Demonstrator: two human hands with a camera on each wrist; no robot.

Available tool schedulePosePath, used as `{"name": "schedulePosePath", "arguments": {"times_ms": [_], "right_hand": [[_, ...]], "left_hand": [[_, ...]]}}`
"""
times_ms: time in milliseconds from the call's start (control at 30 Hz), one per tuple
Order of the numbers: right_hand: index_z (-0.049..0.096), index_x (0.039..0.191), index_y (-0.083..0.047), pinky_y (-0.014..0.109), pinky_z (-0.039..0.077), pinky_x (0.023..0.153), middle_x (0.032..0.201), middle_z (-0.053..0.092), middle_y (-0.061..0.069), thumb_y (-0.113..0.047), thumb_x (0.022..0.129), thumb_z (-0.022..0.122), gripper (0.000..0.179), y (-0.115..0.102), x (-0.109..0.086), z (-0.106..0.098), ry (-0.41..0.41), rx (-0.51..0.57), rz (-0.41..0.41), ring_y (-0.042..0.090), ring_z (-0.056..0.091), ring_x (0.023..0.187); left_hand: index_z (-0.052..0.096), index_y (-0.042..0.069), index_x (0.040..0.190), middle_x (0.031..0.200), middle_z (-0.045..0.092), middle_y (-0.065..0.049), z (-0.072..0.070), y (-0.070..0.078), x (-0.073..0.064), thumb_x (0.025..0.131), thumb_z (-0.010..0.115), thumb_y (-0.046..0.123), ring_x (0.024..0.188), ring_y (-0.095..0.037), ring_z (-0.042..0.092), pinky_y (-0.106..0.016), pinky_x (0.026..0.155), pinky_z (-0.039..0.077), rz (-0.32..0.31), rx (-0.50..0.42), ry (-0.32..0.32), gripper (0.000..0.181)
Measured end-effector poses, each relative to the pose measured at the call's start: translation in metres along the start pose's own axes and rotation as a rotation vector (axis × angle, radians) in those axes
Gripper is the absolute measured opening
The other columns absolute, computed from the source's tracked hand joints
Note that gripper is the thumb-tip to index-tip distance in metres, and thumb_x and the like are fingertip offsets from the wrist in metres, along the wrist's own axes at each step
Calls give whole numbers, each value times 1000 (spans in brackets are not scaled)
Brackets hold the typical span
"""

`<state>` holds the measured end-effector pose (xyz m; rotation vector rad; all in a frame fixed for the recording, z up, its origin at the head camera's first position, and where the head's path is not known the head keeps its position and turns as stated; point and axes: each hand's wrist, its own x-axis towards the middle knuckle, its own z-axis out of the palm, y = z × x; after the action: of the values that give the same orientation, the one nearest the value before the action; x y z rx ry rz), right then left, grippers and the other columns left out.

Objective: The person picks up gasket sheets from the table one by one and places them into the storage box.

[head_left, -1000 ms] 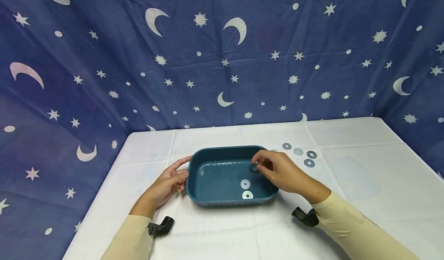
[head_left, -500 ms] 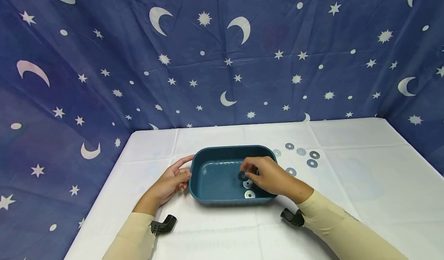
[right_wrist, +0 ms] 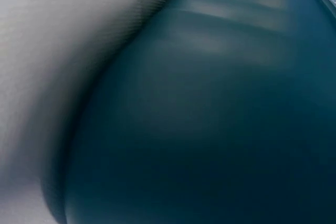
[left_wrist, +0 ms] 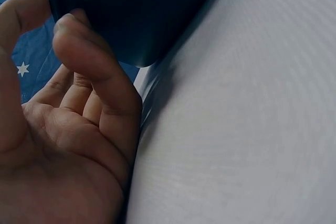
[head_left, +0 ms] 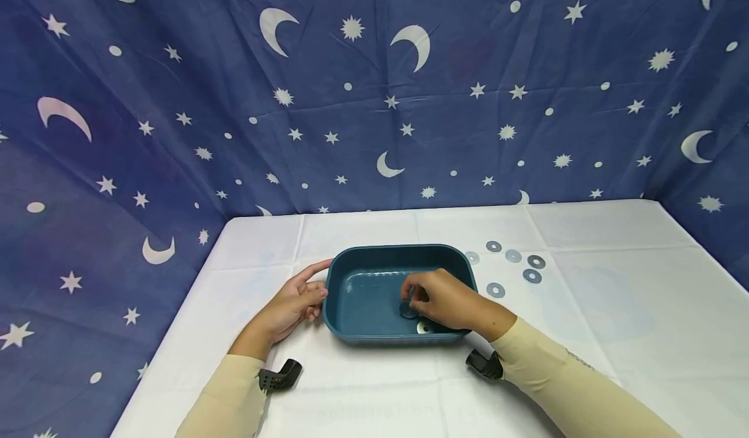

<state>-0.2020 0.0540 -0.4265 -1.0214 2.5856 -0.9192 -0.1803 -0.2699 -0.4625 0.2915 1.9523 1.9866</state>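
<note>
A dark teal plastic tub [head_left: 368,295] stands on the white cloth. My left hand [head_left: 292,308] holds its left end, thumb and index finger against the outer wall; the left wrist view shows them at the tub's edge [left_wrist: 131,14]. My right hand [head_left: 447,298] reaches inside over the right half and pinches a dark flat washer [head_left: 407,310] between thumb and fingers, low over the bottom. A shiny washer [head_left: 424,327] lies near the front wall, partly covered by that hand. In the right wrist view the tub's wall [right_wrist: 184,103] hides the hand.
To the right of the tub, several flat washers [head_left: 532,276] lie loose on the cloth, one [head_left: 472,257] close by the rim. A blue curtain [head_left: 328,100] with moons and stars hangs behind the table [head_left: 608,282].
My right hand has moved left and down into the tub with the washer. Another washer in the tub is now hidden behind it. My left hand stays at the tub's end.
</note>
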Motion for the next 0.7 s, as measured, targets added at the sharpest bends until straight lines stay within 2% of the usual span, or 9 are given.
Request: {"name": "schedulePosePath", "arguments": {"times_ms": [233,500,700], "right_hand": [[71,98,-13,21,48,63,79,68,-6,-4,90,70,12,3,1,3,-7,-64,-13,2,57,68],[73,98,-15,24,50,66,82,69,-7,-10,89,74,10,1,2,6,17,-176,-9,3,59,73],[74,97,-15,24,50,66,83,69,-6,-10,88,75,10,1,1,5,19,-212,-47,4,59,73]], "left_hand": [[27,11,156,75,55,8,-1,-3,1,97,60,10,57,-4,50,-17,51,42,0,-1,2,67],[27,12,157,76,56,8,-1,-2,0,98,60,10,58,-4,51,-17,51,42,-8,3,5,67],[27,12,157,76,56,8,1,0,0,98,60,12,58,-4,51,-17,52,44,-14,11,5,67]]}}
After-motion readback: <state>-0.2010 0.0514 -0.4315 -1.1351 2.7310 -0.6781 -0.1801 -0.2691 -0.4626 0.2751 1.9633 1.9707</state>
